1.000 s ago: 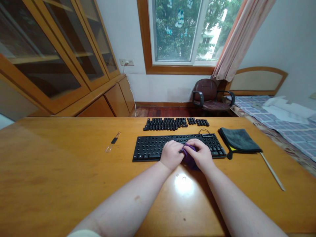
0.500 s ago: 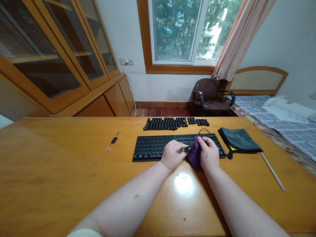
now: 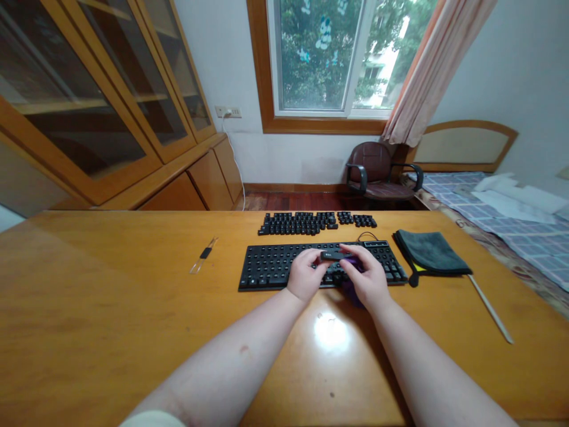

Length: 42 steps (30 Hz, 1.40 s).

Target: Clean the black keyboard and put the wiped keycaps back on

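A long black keycap point(image 3: 332, 256) is pinched at its left end by my left hand point(image 3: 306, 275), its lettered face turned up toward me. My right hand point(image 3: 370, 280) is closed on a purple cloth point(image 3: 352, 294), with its fingertips at the keycap's right end. Much of the cloth is hidden under the right palm. Both hands are above the black keyboard point(image 3: 267, 267), whose left part shows bare switches with caps on only a few keys.
Several loose keycaps point(image 3: 293, 224) lie in rows behind the keyboard. A wire keycap puller point(image 3: 205, 253) is at left on the wooden desk point(image 3: 111, 308). To the right are a folded grey cloth point(image 3: 431, 252) and a thin pale stick point(image 3: 493, 311).
The keycap has turned from slanted to nearly level and now spans both hands' fingertips. My right fingers have moved left and the purple cloth has dropped lower beneath them.
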Each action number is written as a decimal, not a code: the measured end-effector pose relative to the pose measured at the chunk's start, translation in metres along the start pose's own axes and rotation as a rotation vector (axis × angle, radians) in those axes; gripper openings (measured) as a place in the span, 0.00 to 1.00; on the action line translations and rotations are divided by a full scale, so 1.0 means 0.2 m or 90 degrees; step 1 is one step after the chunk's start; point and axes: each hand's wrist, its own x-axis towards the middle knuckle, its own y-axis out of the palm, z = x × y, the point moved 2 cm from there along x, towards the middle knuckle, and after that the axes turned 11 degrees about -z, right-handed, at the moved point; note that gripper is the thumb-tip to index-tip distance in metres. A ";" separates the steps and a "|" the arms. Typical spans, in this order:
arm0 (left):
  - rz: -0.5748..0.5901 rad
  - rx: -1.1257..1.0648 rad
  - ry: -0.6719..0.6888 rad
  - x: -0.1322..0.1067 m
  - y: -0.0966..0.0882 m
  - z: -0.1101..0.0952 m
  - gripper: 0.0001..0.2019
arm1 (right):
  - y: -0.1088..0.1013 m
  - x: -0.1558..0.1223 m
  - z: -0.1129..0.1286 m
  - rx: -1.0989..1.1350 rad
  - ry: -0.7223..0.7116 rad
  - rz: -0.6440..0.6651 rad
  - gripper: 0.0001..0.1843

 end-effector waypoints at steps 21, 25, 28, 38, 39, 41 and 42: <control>0.210 0.312 0.088 -0.03 0.05 0.00 0.10 | -0.09 0.12 -0.16 -0.293 0.001 0.291 0.10; 0.221 0.324 0.088 -0.02 0.06 0.00 0.10 | -0.08 0.11 -0.18 -0.301 -0.007 0.292 0.09; 0.224 0.322 0.089 -0.02 0.06 0.00 0.09 | -0.08 0.11 -0.18 -0.286 -0.006 0.300 0.09; 0.225 0.316 0.099 -0.03 0.06 0.01 0.09 | -0.09 0.11 -0.19 -0.307 -0.008 0.312 0.08; 0.227 0.316 0.099 -0.03 0.06 0.01 0.09 | -0.09 0.11 -0.19 -0.304 -0.009 0.312 0.08; 0.231 0.317 0.097 -0.03 0.06 0.01 0.08 | -0.09 0.11 -0.19 -0.299 -0.008 0.307 0.08; 0.232 0.316 0.096 -0.03 0.06 0.01 0.08 | -0.09 0.11 -0.19 -0.298 -0.008 0.305 0.08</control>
